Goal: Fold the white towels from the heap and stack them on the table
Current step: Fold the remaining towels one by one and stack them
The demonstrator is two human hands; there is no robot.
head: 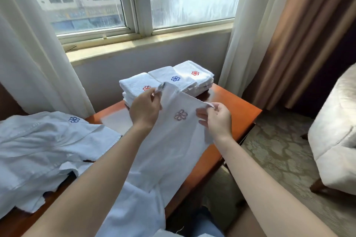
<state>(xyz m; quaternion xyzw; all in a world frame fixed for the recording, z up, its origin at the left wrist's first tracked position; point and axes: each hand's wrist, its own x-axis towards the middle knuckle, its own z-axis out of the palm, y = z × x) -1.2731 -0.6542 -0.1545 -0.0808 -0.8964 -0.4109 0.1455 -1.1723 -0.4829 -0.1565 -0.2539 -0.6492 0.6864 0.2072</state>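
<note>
I hold a white towel [173, 140] up by its top edge over the orange-brown table [231, 109]; a faint flower emblem shows through it. My left hand [144, 107] pinches the upper left corner near a label. My right hand [215, 119] pinches the upper right corner. The towel hangs down toward my lap. A heap of unfolded white towels [44, 148], one with a blue flower, lies at the left. Three stacks of folded towels [167, 81] with red and blue flowers stand at the table's far edge.
A window with sheer white curtains [28, 63] is behind the table, and a brown drape [300, 34] hangs at the right. A pale upholstered armchair [337, 131] stands on patterned carpet at the far right.
</note>
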